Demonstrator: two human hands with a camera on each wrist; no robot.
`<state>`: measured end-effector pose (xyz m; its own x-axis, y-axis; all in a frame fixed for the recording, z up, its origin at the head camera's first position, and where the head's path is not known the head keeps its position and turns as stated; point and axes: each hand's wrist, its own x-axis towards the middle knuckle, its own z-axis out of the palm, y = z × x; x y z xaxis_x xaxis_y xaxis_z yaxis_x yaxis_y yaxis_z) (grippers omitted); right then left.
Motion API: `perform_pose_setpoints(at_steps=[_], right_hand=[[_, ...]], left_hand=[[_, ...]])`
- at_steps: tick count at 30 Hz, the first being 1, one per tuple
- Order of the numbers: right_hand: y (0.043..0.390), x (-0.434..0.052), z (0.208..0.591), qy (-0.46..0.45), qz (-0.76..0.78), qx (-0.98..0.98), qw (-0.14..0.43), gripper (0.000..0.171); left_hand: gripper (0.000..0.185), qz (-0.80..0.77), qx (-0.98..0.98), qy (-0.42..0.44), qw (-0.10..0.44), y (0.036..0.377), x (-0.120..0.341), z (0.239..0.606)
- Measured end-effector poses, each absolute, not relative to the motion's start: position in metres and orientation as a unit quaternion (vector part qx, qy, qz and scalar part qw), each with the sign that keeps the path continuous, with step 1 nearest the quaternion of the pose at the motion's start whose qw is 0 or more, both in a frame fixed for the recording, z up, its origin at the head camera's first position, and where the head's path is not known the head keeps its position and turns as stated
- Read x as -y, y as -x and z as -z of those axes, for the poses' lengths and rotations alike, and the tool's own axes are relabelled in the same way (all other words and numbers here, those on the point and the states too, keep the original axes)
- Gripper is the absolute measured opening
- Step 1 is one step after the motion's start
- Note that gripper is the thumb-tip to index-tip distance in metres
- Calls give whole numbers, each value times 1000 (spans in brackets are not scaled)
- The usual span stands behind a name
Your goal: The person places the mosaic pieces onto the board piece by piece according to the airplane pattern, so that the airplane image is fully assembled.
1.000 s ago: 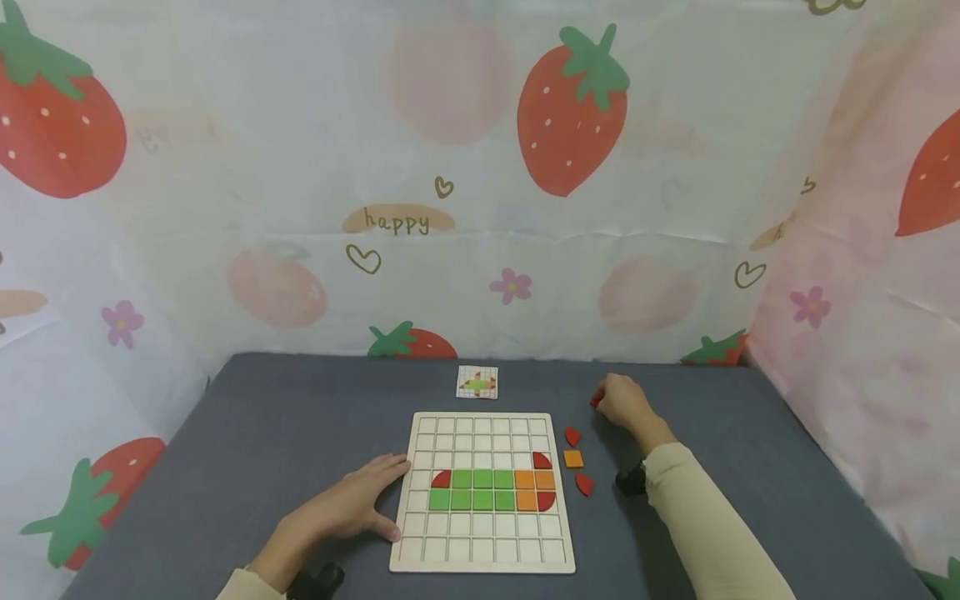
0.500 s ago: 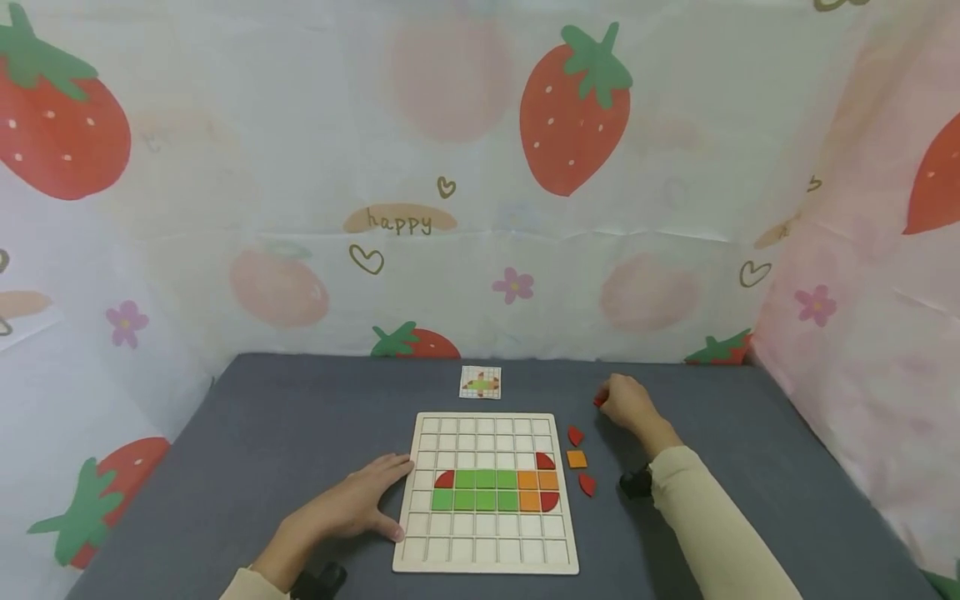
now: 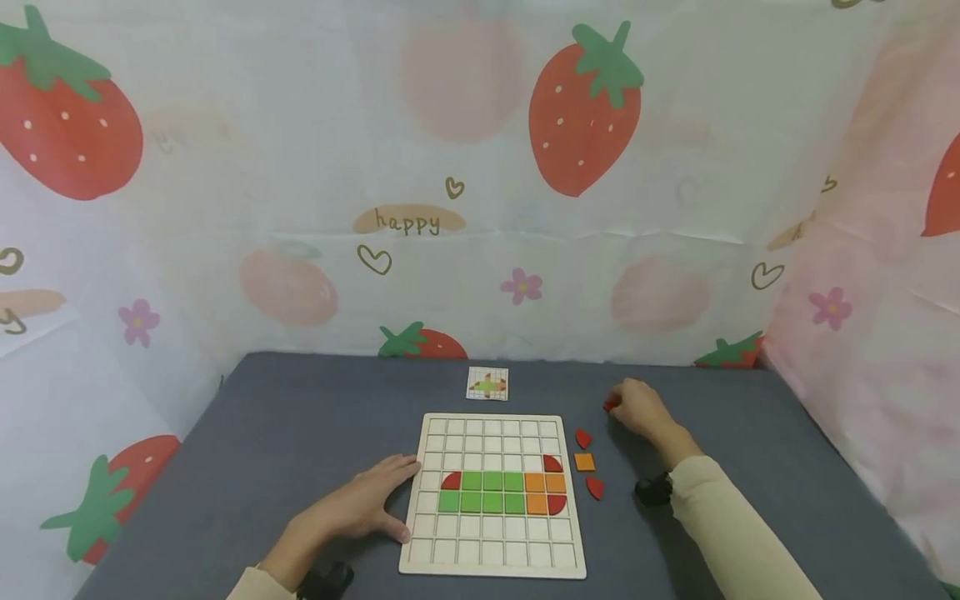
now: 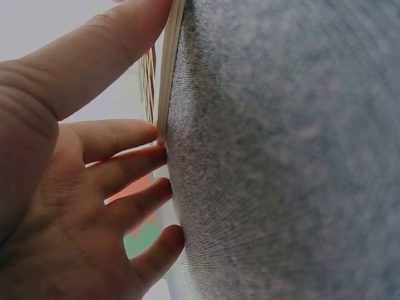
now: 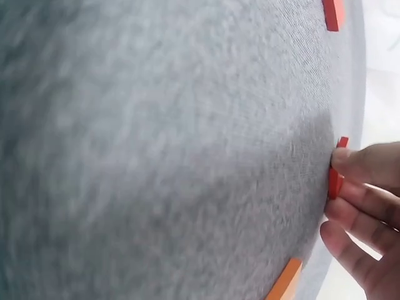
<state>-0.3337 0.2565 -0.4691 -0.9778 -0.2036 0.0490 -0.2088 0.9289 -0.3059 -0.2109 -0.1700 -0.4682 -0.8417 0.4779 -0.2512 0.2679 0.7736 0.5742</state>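
A pale wooden grid board (image 3: 491, 527) lies on the table, with green tiles (image 3: 482, 502), orange tiles (image 3: 537, 503) and red quarter-round tiles (image 3: 551, 463) in its cells. My left hand (image 3: 365, 500) rests at the board's left edge, its thumb and fingertips touching the side; the left wrist view shows fairly straight fingers against the board edge (image 4: 167, 75). Right of the board's far corner, my right hand (image 3: 643, 410) pinches a red tile (image 5: 335, 182) between thumb and fingers, low at the table surface. Part of that tile is hidden by the fingers.
Between the board and my right arm lie a red tile (image 3: 582, 438), a loose orange tile (image 3: 584, 462) and another red tile (image 3: 595, 487). A small pattern card (image 3: 487, 384) lies beyond the board on the grey tablecloth (image 3: 337, 400). A strawberry-print curtain (image 3: 480, 167) stands behind.
The head view has shifted slightly, so everything appears a little further right. Relative to the board, both hands have hardly moved; the right one still pinches the red tile.
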Motion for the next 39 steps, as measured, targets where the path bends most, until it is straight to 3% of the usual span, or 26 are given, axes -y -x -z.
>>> perform_pose_setpoints(at_steps=[11,28,39], right_hand=[[316,-254,458,-147,-181,972,20,14],[285,-209,436,-217,-244,945,35,15],[271,-182,431,-215,-268,938,36,16]], left_hand=[[94,-274,-920,-201,196,209,169,467],[94,-284,-917,-201,196,209,169,467],[95,-291,-914,-201,200,208,169,466]])
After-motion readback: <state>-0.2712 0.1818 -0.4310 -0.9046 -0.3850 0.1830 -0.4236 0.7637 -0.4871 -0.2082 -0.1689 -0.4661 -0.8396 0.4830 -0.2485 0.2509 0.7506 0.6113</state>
